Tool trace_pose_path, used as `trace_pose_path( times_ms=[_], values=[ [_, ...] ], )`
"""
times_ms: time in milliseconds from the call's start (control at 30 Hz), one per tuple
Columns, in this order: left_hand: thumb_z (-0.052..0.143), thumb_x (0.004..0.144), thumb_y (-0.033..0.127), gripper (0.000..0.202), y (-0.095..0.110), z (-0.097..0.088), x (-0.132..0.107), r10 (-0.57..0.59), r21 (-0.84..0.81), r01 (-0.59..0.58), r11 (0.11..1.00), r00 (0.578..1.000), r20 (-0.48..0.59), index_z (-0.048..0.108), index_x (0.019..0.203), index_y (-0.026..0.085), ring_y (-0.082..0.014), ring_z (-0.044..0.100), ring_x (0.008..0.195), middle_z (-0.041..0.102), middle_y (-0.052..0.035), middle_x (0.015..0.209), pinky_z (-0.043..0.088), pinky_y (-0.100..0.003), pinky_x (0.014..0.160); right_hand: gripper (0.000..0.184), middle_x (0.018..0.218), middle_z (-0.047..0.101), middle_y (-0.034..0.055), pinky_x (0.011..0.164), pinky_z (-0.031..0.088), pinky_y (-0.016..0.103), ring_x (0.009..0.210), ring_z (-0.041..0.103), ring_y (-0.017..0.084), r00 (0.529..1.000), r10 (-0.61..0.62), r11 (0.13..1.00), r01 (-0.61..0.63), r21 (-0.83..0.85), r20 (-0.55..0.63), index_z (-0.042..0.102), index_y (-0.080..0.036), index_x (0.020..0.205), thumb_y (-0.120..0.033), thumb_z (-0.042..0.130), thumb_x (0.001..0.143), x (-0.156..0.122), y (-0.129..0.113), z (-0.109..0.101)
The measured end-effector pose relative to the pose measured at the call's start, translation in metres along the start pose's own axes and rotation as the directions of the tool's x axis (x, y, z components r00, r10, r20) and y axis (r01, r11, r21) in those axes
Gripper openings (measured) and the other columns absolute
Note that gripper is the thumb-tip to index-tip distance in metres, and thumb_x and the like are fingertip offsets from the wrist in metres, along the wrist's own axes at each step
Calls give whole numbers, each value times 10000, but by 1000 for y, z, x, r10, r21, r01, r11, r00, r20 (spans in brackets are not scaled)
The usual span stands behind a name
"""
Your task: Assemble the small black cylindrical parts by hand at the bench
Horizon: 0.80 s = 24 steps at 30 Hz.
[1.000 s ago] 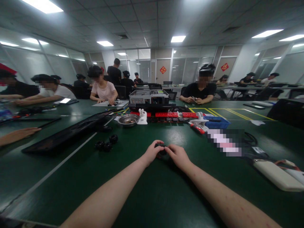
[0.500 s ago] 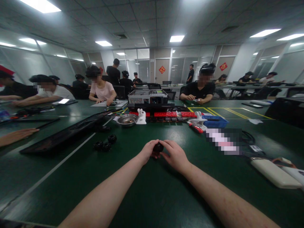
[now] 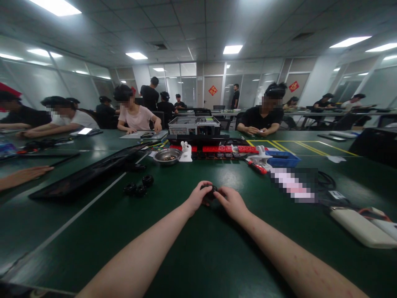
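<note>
1. Green table [image 3: 186, 265] stretched beneath the grip.
2. Left hand [image 3: 197, 198] and right hand [image 3: 232, 203] closed on a black part [image 3: 212, 190] between them.
3. Bowl [image 3: 167, 163], beyond the grip and leftward, held small pieces [image 3: 169, 158].
4. Blue bin [image 3: 285, 163], beyond and rightward, had contents too unclear to tell.

Small roundish black part [image 3: 212, 189], kinda shiny, held between the left hand [image 3: 198, 198] and right hand [image 3: 232, 203], partly covered; can't tell if it's touching the surface [image 3: 214, 256].
</note>
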State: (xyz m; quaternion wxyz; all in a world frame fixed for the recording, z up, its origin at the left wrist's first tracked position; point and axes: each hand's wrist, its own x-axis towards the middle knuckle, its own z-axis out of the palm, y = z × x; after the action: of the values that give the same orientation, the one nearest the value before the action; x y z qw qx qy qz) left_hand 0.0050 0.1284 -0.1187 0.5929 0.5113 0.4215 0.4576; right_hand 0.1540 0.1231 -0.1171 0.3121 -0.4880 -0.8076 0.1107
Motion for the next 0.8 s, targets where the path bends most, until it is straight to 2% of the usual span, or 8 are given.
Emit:
trace_pose_path(
  times_ms=[67,167,300,400,500,600,700,800],
  values=[
    [449,709,448,329,0,0,0,-15,-30,14,999,1000,-13,439,924,198,-105,555,544,527,-22,785,421,-182,396,207,761,566,36,638,395,274,722,505,159,998,-58,998,58,6,-26,534,-171,868,-335,484,751,-1,-1,0],
    [415,698,537,418,-2,-1,3,-50,-34,49,998,998,-38,422,929,188,-105,551,463,542,-15,684,415,-190,381,317,881,558,55,726,406,307,828,497,177,982,-171,985,170,-16,-75,473,-175,1021,-215,531,712,-2,-4,-2],
    [427,678,560,456,-5,-2,7,-80,-15,79,997,997,-20,410,920,174,-105,520,371,536,0,566,361,-171,322,363,926,543,61,757,407,330,877,482,190,963,-250,968,245,-60,-101,446,-200,1064,-156,500,709,-5,-10,-4],
    [459,685,496,391,-6,-3,8,-78,-25,77,997,996,-35,441,900,170,-82,490,361,530,4,584,346,-165,316,387,954,533,63,766,401,334,888,483,193,969,-231,973,231,-10,-84,428,-202,1081,-222,520,705,-6,-12,-5],
    [460,700,416,312,-4,-3,7,-64,-30,62,998,996,-66,469,897,174,-78,505,420,533,-10,677,360,-164,340,431,948,532,66,735,401,316,851,497,180,990,-117,991,122,58,-84,402,-179,1100,-329,518,713,-6,-10,-5],
    [463,698,343,264,-1,-2,4,-53,-33,51,998,997,-61,467,912,187,-93,535,508,522,-20,766,383,-167,371,276,781,557,33,637,388,275,730,506,155,999,-19,998,21,51,-26,502,-180,933,-389,398,786,-3,-5,-3],
    [493,668,266,268,0,-1,1,-19,-20,18,1000,999,-49,466,925,195,-119,544,640,503,-31,848,407,-166,407,374,628,531,12,557,351,243,622,490,136,998,9,999,-11,30,70,529,-177,690,-406,270,835,0,0,-1],
    [518,644,226,296,0,-1,-1,14,2,-14,1000,1000,-23,467,934,200,-128,523,705,490,-33,877,425,-166,432,379,608,521,10,535,336,235,591,479,129,996,7,1000,-9,30,92,511,-170,639,-409,288,830,2,2,1]
  ],
)
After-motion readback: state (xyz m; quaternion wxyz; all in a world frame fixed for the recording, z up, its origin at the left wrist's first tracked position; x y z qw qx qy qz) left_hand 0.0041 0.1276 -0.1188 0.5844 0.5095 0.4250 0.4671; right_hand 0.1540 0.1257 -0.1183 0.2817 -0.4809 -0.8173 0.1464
